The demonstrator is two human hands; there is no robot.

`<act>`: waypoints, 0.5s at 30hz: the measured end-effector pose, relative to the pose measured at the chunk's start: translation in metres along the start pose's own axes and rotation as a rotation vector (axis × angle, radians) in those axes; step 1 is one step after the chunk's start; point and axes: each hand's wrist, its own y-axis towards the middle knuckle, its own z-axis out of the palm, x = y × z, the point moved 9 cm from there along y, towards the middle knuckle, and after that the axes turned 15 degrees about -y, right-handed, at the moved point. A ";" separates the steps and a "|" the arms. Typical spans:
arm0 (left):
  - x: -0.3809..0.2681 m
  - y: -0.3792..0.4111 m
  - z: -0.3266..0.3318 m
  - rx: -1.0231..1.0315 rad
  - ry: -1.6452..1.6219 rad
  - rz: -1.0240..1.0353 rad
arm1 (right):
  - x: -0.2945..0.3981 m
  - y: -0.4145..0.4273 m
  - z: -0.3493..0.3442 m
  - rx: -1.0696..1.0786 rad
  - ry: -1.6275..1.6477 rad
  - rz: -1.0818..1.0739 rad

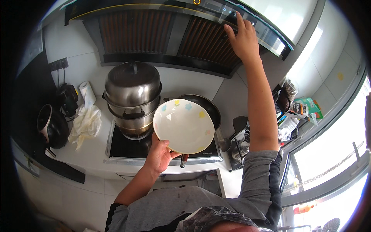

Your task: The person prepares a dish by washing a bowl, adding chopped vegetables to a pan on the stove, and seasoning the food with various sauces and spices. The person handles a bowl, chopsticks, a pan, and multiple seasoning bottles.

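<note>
My left hand grips the near-left rim of a white ceramic plate, shallow and painted with small coloured flowers around its edge. Up at the glass panel of the range hood, my right hand reaches with its index fingertip at the lit touch controls; it holds nothing and its fingers are apart. Behind the plate sits a dark frying pan, largely covered, with its handle poking out below the plate. A tiered stainless steel steamer pot with a domed lid stands on the left of the black cooktop.
Left on the counter are a crumpled cloth, a paper towel roll and a black pot-like appliance. A utensil rack with ladles stands right of the cooktop. Packets crowd a shelf beside the window.
</note>
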 end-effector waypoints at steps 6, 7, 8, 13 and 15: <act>-0.003 -0.003 0.001 -0.023 0.008 0.011 | 0.003 0.001 -0.001 0.017 -0.056 0.002; -0.004 -0.004 0.000 -0.035 0.014 0.015 | 0.005 0.003 -0.003 0.022 -0.042 0.007; -0.005 -0.003 0.001 -0.012 0.013 0.014 | 0.005 0.004 -0.006 0.027 -0.029 0.012; 0.000 -0.003 0.004 0.006 0.020 -0.022 | -0.011 -0.006 -0.032 0.107 0.137 0.072; 0.000 -0.004 0.002 0.009 0.035 -0.052 | 0.001 -0.022 -0.053 0.143 0.231 0.107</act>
